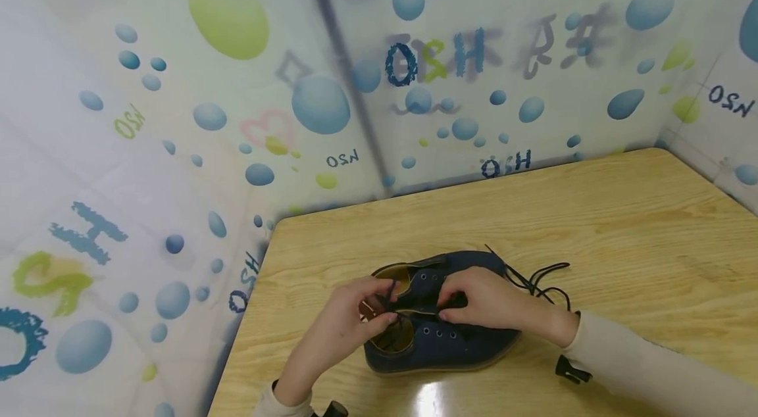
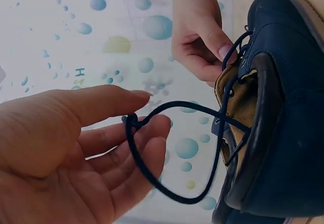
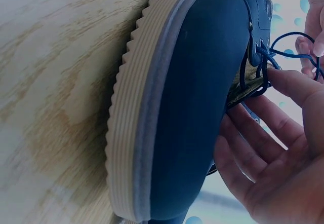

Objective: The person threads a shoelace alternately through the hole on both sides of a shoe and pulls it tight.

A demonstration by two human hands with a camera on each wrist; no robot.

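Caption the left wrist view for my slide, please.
Left hand holding a looped dark lace beside a navy shoe, with the right hand beyond, close to the lacing.

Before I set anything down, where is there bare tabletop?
Tabletop is bare between the far shoe and the patterned wall, and right of the loose laces, beyond the right sleeve. Crowded: around the near shoe, with the left hand, right hand and a raised lace.

Matt smooth-fin. shoe, ribbed rubber-type sole, woven cloth tongue, smooth cord lace, metal-look eyelets, semi-gloss wood-grain-fin. table, blk. plastic buckle
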